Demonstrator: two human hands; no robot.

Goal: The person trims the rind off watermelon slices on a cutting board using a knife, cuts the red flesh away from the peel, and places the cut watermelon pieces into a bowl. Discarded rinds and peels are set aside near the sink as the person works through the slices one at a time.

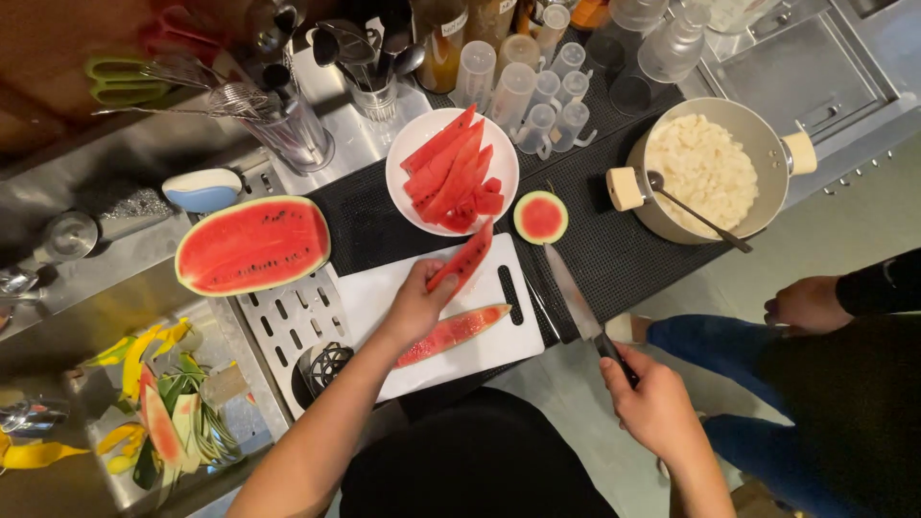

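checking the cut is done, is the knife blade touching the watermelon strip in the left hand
Apart. The head view shows the knife off the board's right edge, dark mat between it and the watermelon strip.

The left hand (417,305) is reaching forward on a bare, extended forearm, its fingers pinching closed with the thumb on the near side. The right hand (655,401) is hanging lower and nearer the body, curling into a closed fist with the knuckles up, while its wrist is angling in from the lower right.

Bare left forearm (317,441), bare right forearm (700,470), no sleeves, black top (480,460)
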